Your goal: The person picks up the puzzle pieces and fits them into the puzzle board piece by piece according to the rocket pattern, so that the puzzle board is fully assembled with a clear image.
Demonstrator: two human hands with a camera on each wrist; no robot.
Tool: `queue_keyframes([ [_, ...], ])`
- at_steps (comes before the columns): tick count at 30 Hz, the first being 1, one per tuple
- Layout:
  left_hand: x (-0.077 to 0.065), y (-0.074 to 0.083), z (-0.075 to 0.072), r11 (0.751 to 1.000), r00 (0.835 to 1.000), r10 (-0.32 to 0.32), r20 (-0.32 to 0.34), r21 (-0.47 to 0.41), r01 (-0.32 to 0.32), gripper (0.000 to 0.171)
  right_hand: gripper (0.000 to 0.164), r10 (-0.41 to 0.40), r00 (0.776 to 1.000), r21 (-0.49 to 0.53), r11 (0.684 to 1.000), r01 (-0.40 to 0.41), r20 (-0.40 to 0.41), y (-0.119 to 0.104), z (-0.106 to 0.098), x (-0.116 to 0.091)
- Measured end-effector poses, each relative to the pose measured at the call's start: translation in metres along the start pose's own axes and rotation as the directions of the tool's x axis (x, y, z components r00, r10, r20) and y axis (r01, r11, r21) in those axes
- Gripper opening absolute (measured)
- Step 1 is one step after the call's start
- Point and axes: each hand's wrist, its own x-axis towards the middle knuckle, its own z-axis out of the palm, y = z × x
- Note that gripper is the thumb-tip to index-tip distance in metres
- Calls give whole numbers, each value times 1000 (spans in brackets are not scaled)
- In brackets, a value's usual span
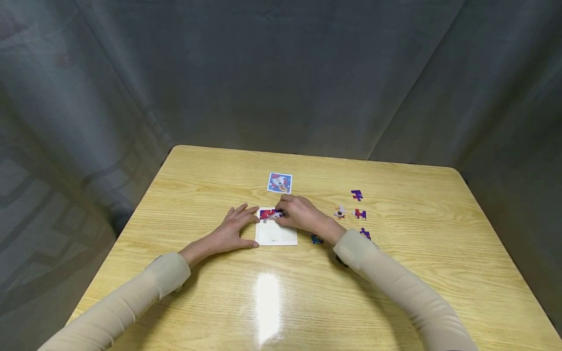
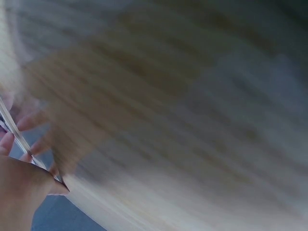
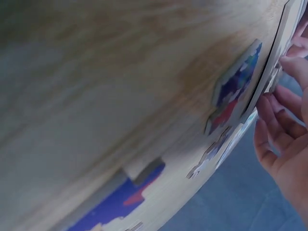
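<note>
Left hand: the left hand (image 1: 232, 230) lies at the tray's left side, fingers and thumb spread apart, index finger near the upper corner and thumb at the lower one, touching the edge.
Right hand: the right hand (image 1: 303, 213) reaches over the tray's upper right part, thumb and fingertips together in a pinch on a small puzzle piece (image 3: 273, 81), mostly hidden by the fingers.
Tray: the white tray (image 1: 276, 235) lies flat on the counter between the hands, its lower part bare white.
Pieces in tray: red-and-purple pieces (image 1: 266, 214) lie along the top, at the upper left; exact joins too small to tell.
Nearest loose piece: a dark blue piece (image 1: 317, 239) just beside the tray's lower right side.
Other loose pieces: a white piece (image 1: 340, 212), a red-and-purple piece (image 1: 360, 214) beside it, a purple piece (image 1: 357, 195) farther back, and another purple piece (image 1: 365, 234) near the right sleeve (image 1: 395, 278).
Picture card: the card (image 1: 279, 183) lies beyond the tray, showing a white figure on blue.
Counter: the wood-grain counter (image 1: 197, 297) carries everything.
Backdrop: grey curtains (image 1: 281, 78) hang around it.
</note>
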Motion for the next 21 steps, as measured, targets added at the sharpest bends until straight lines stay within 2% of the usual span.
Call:
queue_keyframes([
  [5,0,2,-1,1000,1000,-4,4,-7,4,60,24,-7,1000,-5,1000,7,2,0,0,0],
  [11,-1,1,-1,1000,1000,-12,11,-14,13,60,24,28,999,43,999,-30,38,0,0,2],
  [21,-2,-4,0,1000,1000,1,-3,-3,-1,60,26,49,998,114,992,-53,38,-1,3,4],
])
